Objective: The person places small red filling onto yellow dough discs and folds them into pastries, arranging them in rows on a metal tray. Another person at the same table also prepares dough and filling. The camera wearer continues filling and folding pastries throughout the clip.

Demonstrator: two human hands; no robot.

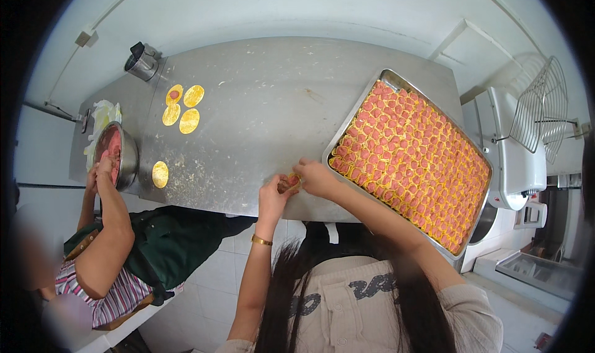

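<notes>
We had one yellow wrapper w/ pink filling (293, 180) up btwn both hands, at the near edge of the steel bench (260, 105), just L of the tray (390, 77). Our L hand (273, 195) was pinching it, thumb & fingers curled round its near side; a gold-coloured band (261, 240) sat on that wrist. Our R hand (316, 178) reached in from the R, fingers bent & close against the piece; couldn't tell if they gripped it, as the tips were partly hidden.

The big rectangular metal tray lay at an angle on the R side, packed w/ rows of filled pieces (409, 167), pink tops up, yellow edges showing. On the L part of the bench we had four round yellow wrappers in a group, one (175, 95) w/ a pink blob on it, plus a single wrapper (160, 174) nearer us. Far L, a co-worker's hands (104, 167) were in a metal bowl (129, 155) of pink filling. A metal jug (142, 63) stood at the back L; a wire rack (539, 111) hung on the R wall.
</notes>
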